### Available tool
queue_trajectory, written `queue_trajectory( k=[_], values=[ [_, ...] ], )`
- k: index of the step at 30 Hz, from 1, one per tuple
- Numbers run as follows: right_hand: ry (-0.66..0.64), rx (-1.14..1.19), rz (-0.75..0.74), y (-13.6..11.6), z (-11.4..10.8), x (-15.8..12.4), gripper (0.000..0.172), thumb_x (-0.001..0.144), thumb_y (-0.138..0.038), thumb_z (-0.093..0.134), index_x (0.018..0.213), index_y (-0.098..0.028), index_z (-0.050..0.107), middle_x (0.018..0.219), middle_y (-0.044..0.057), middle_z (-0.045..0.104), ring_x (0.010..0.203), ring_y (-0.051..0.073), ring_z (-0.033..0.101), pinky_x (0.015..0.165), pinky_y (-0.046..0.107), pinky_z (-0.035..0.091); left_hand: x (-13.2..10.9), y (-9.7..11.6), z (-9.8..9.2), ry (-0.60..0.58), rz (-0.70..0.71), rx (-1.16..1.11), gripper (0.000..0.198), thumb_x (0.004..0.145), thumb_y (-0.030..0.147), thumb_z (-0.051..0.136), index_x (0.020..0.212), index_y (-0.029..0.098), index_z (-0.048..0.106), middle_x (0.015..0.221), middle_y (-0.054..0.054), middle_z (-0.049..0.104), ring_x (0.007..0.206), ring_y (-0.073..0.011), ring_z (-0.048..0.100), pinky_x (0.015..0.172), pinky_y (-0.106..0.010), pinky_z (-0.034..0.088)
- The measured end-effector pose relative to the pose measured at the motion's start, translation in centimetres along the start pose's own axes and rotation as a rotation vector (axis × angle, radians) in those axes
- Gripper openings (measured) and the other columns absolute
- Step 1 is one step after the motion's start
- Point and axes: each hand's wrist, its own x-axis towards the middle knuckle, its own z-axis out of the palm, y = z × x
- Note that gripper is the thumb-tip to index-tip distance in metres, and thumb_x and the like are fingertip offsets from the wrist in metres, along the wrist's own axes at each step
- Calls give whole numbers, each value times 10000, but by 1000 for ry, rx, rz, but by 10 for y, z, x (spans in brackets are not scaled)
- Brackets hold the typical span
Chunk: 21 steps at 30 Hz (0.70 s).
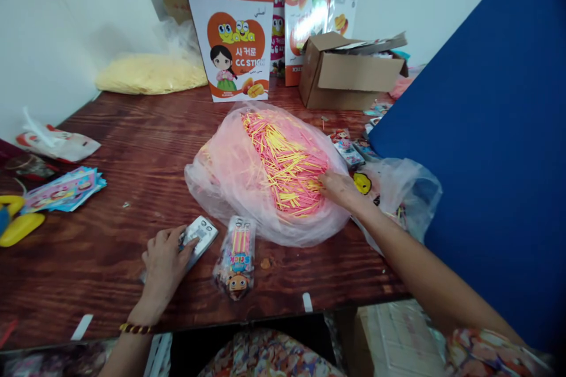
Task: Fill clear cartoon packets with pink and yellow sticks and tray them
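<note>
Two hands observed: left hand (164,259) lay on a white packet (204,234), fingers half-curled, hold unclear; right hand (339,189) touched pink-and-yellow sticks (287,168) in the plastic bag (305,237), mid-table, finger closure indeterminable. Filled pouch (239,254) lay beside the packet.

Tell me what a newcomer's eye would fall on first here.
Probably the open plastic bag of pink and yellow sticks, near the middle of the dark wooden table, with the right hand at the sticks' edge. Next, perhaps, the tall orange-and-white CC Stick box standing behind it, and the big blue panel along the right side.
</note>
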Motion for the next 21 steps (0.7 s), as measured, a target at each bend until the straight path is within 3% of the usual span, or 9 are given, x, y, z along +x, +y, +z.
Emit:
queue_trajectory(
  k=[7,13,17,21],
  values=[
    [-24,-79,-35,-6,-8,9,302,930,-195,468,1128,-119,684,1166,199,626,1083,317,638,814,380,530,12,9,-12,-46,13,86,431,925,430,447,1194,131,603,1186,-200,614,1113,-399,508,846,-493,412],
    [2,-104,-110,-5,-3,4,338,949,-140,399,1142,-119,676,1177,202,610,1093,291,612,838,365,515,30,3,-12,-153,-20,8,381,885,408,488,1153,179,631,1028,-147,715,1100,-366,582,850,-445,408],
    [53,-107,-126,-1,7,1,370,973,-124,335,1156,-106,657,1184,199,603,1116,279,575,871,353,478,36,-5,-16,-179,-26,-63,293,846,383,510,996,193,675,895,-106,736,917,-308,666,739,-358,421],
    [132,-112,-160,7,18,3,335,967,-133,364,1122,-108,660,1153,185,613,1099,293,555,873,369,446,34,-16,-21,-110,9,-240,199,777,406,553,798,218,612,754,-46,708,723,-245,660,652,-309,437]
  ],
)
